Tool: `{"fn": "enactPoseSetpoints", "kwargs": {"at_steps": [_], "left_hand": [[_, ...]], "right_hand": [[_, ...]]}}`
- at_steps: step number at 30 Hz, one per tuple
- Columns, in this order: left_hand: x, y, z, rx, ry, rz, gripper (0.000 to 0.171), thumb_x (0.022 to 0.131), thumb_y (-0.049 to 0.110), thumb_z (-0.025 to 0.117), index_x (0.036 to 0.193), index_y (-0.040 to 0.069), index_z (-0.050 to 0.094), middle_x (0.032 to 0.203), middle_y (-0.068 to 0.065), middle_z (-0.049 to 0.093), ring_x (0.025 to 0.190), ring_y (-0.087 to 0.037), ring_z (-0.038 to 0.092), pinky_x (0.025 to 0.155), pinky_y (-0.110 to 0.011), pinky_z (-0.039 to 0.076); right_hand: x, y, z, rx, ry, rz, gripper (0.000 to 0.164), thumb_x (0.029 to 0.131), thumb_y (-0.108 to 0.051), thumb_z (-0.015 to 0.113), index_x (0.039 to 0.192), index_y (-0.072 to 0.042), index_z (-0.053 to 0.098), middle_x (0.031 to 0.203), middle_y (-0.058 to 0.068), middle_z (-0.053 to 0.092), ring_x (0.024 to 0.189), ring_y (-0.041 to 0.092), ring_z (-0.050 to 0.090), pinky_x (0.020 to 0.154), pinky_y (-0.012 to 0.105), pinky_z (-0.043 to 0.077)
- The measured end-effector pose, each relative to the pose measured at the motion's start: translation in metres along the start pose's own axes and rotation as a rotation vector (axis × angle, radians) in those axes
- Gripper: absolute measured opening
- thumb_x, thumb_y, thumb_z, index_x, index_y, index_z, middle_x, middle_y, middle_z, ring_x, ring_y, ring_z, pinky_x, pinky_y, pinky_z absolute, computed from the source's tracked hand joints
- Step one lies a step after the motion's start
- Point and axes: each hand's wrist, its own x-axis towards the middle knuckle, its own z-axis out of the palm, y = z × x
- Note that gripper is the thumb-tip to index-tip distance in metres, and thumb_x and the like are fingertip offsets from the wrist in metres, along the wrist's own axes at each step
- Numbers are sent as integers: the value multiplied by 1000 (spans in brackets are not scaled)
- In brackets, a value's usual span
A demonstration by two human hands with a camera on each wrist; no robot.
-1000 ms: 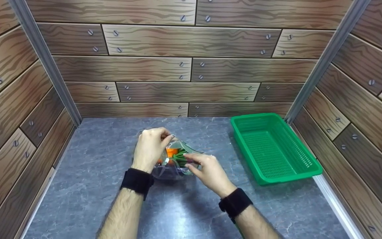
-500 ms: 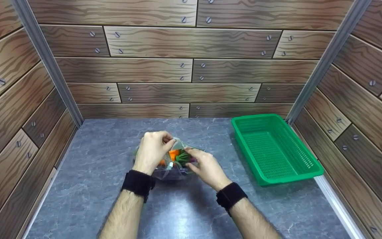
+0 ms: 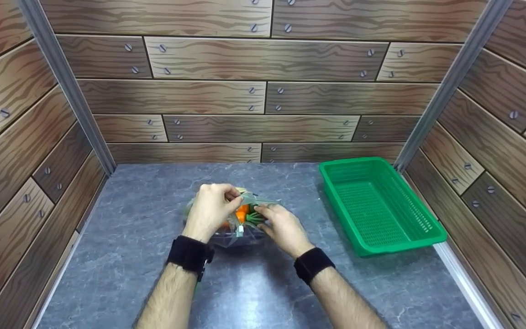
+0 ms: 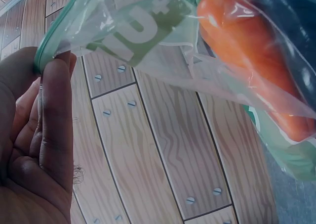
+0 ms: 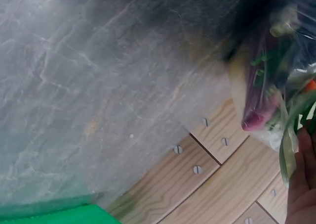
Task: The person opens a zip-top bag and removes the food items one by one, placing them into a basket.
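A clear zip bag (image 3: 231, 240) rests on the grey table between both hands, its green-edged mouth raised. My left hand (image 3: 213, 210) pinches that green edge between thumb and fingers, seen close in the left wrist view. Through the plastic show an orange carrot (image 4: 242, 46) and a purple vegetable (image 5: 259, 110). Green stems (image 3: 255, 218) lie at the mouth. My right hand (image 3: 285, 230) is at the bag's right side, thumb and fingers apart, fingertips at the mouth beside the stems. A small white zip slider (image 3: 240, 230) hangs at the near edge.
A green plastic basket (image 3: 359, 244) with perforated sides stands on the right of the grey table (image 3: 130, 256). Wood-patterned walls (image 3: 199, 96) enclose the table at the back and both sides.
The right hand has shifted slightly left and its fingers have moved along the bag's mouth. The left hand keeps its pinch, slightly lower and to the right. The white slider has moved right.
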Motion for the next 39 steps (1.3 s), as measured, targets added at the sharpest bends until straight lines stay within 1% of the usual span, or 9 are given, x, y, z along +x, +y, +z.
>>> {"fn": "enactPoseSetpoints", "kwargs": {"at_steps": [4,9,13,19,25,28,34,37,39], "left_hand": [[-2,1,-2,-7,-24,-16,6,102,14,88,97,10,89,91,-4,89,72,-14,79,70,-37,69],[-5,4,-6,-17,-50,-5,8,102,13,89,95,11,89,89,-3,88,71,-13,79,69,-34,69],[-8,4,-8,-20,-63,4,9,102,12,90,92,12,88,87,-2,88,73,-13,81,69,-32,68],[-11,4,-12,-11,-92,-12,11,102,13,90,91,13,88,87,-2,88,73,-12,80,69,-31,66],[-14,3,-13,10,-118,23,15,100,10,88,86,15,86,84,-1,87,71,-9,77,66,-29,65],[-15,5,-12,3,-150,35,15,99,8,87,86,14,86,84,-1,87,72,-8,78,69,-30,68],[-16,6,-8,-32,-223,-17,10,98,9,85,90,14,88,85,-1,87,73,-8,77,70,-30,67],[-16,3,-4,-31,-219,-35,10,100,9,84,91,13,88,85,-2,87,71,-9,76,68,-30,66],[-16,1,-2,-16,-200,-44,10,101,9,84,93,12,89,86,-2,87,71,-10,76,70,-33,67]], "right_hand": [[1,3,3,24,5,-5,36,99,-12,94,134,-11,84,131,11,87,121,34,82,105,50,70],[2,10,5,60,-26,-31,32,97,-7,92,129,-10,85,124,12,88,116,33,83,103,51,70],[3,13,8,108,-70,-34,32,99,-6,90,131,-9,86,126,13,89,119,34,84,105,52,69],[5,15,14,204,-125,-25,34,100,-6,89,134,-10,86,130,12,89,121,34,84,108,52,69],[4,19,20,244,-170,-78,35,100,-5,89,134,-12,86,131,8,89,122,31,85,108,49,70],[1,23,22,243,-177,-116,35,99,-4,89,133,-11,86,130,8,89,121,31,85,107,48,70],[-4,28,26,261,-227,-142,37,100,-2,88,135,-12,86,133,6,89,125,30,85,110,45,70],[-7,30,27,275,-237,-154,37,101,-1,87,137,-12,85,134,7,89,127,30,84,112,46,69],[-10,31,26,282,-229,-160,36,102,-2,86,138,-10,84,135,7,88,128,31,84,113,46,68]]}}
